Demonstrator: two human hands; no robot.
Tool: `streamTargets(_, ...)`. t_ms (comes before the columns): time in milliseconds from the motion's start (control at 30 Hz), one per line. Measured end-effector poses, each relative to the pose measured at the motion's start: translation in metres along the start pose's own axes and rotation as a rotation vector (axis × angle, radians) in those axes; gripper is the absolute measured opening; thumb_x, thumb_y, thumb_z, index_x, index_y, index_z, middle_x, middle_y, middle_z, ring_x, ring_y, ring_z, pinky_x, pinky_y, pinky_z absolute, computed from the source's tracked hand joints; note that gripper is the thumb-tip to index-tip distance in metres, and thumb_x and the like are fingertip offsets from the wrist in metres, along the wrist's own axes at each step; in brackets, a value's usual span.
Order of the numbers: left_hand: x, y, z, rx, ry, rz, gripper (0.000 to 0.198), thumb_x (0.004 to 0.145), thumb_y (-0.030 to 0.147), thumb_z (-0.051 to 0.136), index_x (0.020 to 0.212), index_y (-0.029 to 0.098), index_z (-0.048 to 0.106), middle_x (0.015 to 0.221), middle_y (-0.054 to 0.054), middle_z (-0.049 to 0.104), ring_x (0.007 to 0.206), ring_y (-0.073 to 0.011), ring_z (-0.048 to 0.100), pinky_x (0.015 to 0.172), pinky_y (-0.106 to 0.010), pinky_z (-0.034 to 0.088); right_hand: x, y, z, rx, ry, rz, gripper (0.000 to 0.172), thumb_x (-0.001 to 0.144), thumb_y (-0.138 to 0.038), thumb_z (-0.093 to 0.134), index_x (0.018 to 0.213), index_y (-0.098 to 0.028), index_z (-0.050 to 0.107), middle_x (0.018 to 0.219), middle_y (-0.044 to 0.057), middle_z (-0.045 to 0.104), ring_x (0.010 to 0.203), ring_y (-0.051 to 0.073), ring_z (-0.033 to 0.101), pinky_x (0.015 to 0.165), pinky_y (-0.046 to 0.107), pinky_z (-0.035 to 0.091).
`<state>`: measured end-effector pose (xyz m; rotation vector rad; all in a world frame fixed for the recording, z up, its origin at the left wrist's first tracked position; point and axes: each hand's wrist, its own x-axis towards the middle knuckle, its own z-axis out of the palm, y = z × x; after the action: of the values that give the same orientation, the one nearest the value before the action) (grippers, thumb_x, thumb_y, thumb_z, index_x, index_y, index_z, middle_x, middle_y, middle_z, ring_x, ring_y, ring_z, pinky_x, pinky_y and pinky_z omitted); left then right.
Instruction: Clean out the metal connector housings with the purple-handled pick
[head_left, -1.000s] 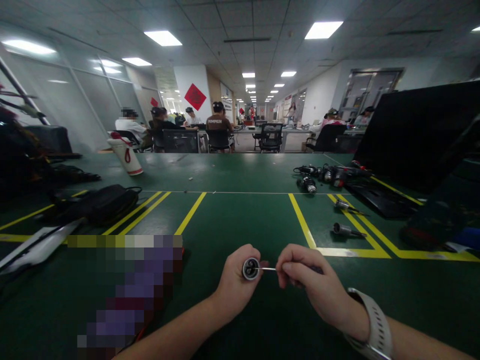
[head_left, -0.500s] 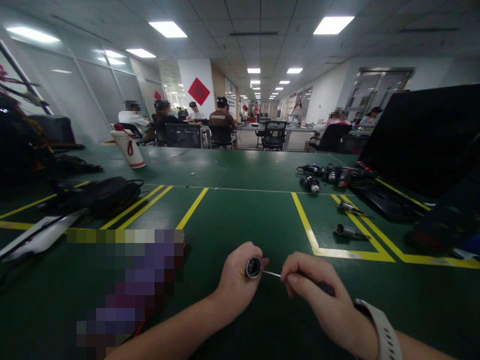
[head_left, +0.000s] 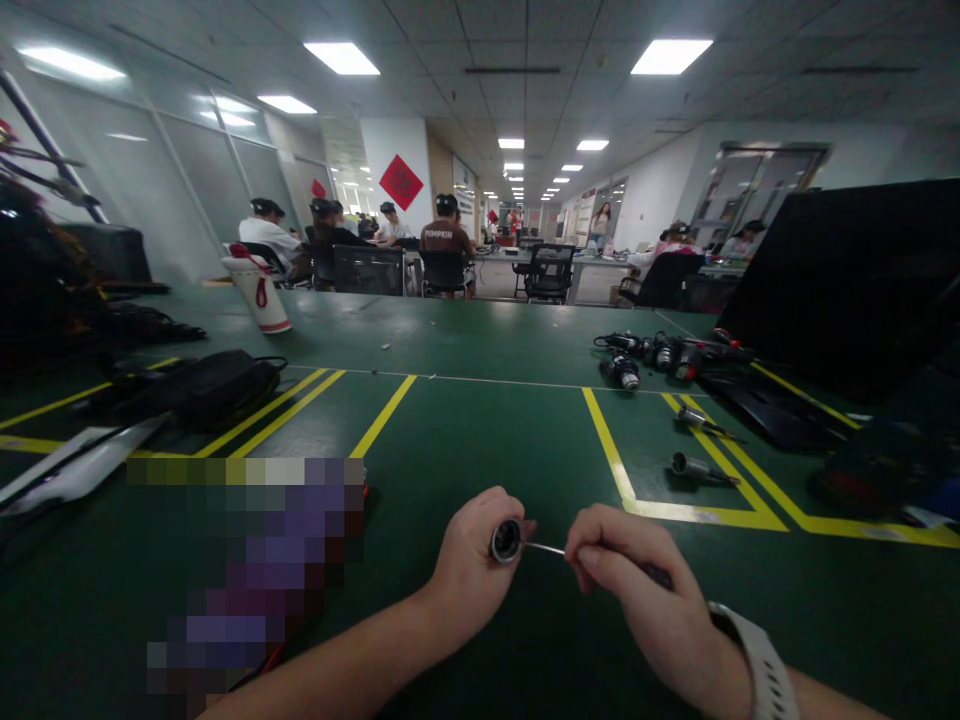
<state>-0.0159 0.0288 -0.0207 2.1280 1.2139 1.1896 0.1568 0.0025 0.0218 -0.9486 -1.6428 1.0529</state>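
Observation:
My left hand [head_left: 471,570] is closed around a small round metal part [head_left: 506,540] whose open end faces the camera. My right hand [head_left: 637,590] pinches a thin screwdriver [head_left: 551,550]; its metal shaft reaches left to the rim of the round part. A white watch [head_left: 754,665] sits on my right wrist. Both hands hover low over the green table [head_left: 480,440], near its front edge.
Several dark tool parts [head_left: 652,355] lie at the right, with two loose bits [head_left: 701,468] inside yellow floor-style lines. A black monitor [head_left: 847,280] stands far right. A black pouch [head_left: 202,385] and a white cup [head_left: 259,295] are at the left. People sit at desks behind.
My right hand has drawn slightly right and down, so more of the screwdriver shaft shows between the hands. The view has shifted a little; the left hand keeps its grip.

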Motion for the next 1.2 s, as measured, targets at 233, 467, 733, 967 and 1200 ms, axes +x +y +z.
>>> streamTargets(233,0.001,0.002,0.0,-0.005,0.012,-0.002,0.029,0.082,0.014,0.055,0.059,0.021,0.038,0.062,0.005,0.04,0.057,-0.0118,0.041,0.053,-0.024,0.032,0.002,0.006,0.0,0.154,-0.021,0.053,0.016,0.073,-0.017,0.047,0.064,-0.018,0.06,0.053,-0.002,0.051,0.052,0.014,0.048,0.051,0.026,0.034)
streamTargets(467,0.0,0.001,0.0,-0.005,0.011,-0.003,0.029,0.082,0.015,0.056,0.06,0.022,0.038,0.062,0.006,0.04,0.055,-0.0114,0.041,0.051,-0.023,0.032,0.005,0.009,0.002,0.358,0.057,0.209,0.012,0.067,-0.019,0.05,0.061,-0.017,0.061,0.051,-0.002,0.051,0.048,0.012,0.044,0.047,0.024,0.03)
streamTargets(733,-0.001,0.002,0.0,0.021,-0.014,0.019,0.027,0.083,0.013,0.053,0.06,0.021,0.041,0.061,0.005,0.041,0.059,-0.0135,0.045,0.055,-0.026,0.032,-0.006,-0.003,0.0,-0.177,-0.032,-0.073,0.02,0.078,-0.017,0.045,0.062,-0.018,0.056,0.058,-0.001,0.051,0.056,0.015,0.048,0.055,0.028,0.033)
streamTargets(967,-0.001,0.002,-0.001,-0.01,0.018,0.009,0.029,0.082,0.017,0.055,0.059,0.022,0.039,0.062,0.005,0.042,0.056,-0.0118,0.043,0.052,-0.023,0.034,0.001,0.013,0.002,0.239,-0.018,0.072,0.015,0.075,-0.017,0.047,0.066,-0.018,0.06,0.056,-0.002,0.051,0.054,0.014,0.047,0.051,0.026,0.033)
streamTargets(1200,0.001,0.002,0.0,0.002,0.024,0.002,0.029,0.081,0.016,0.055,0.058,0.022,0.038,0.062,0.005,0.041,0.055,-0.012,0.043,0.051,-0.023,0.033,-0.001,0.012,0.002,0.229,0.023,0.065,0.014,0.075,-0.018,0.048,0.066,-0.018,0.06,0.056,-0.002,0.051,0.054,0.014,0.047,0.051,0.026,0.035)
